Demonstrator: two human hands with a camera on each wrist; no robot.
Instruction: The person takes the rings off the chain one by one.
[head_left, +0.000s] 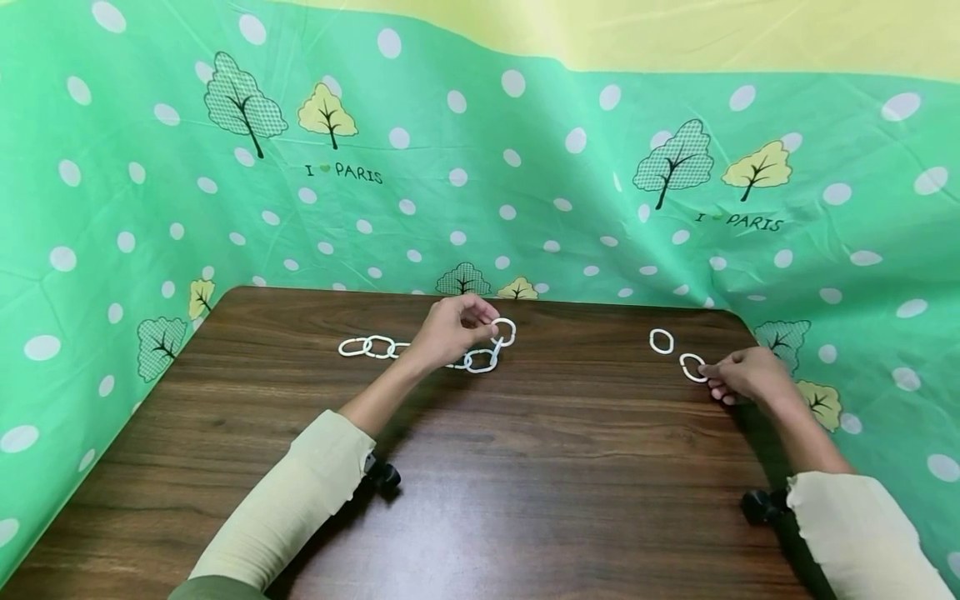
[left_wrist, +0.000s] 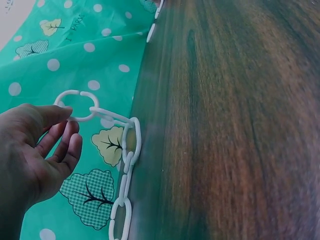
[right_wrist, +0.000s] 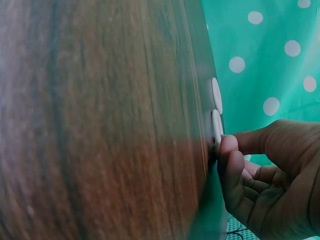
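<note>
In the head view my left hand (head_left: 453,331) is over the far middle of the table. Its thumb and finger pinch the white end link (left_wrist: 77,93) of a plastic chain, and that link is raised. The rest of the chain (head_left: 377,347) trails leftward along the tabletop, partly hidden behind the hand. At the right edge of the table my right hand (head_left: 750,375) pinches a loose white link (head_left: 692,367) between thumb and finger. Another loose link (head_left: 662,342) lies just beyond it, apart from it in the head view. The end link has a small gap in its ring.
The brown wooden table (head_left: 570,483) has rounded far corners. A green dotted cloth (head_left: 510,183) with tree prints hangs close behind it and along both sides. Dark wrist devices (head_left: 385,477) are strapped at both cream sleeves.
</note>
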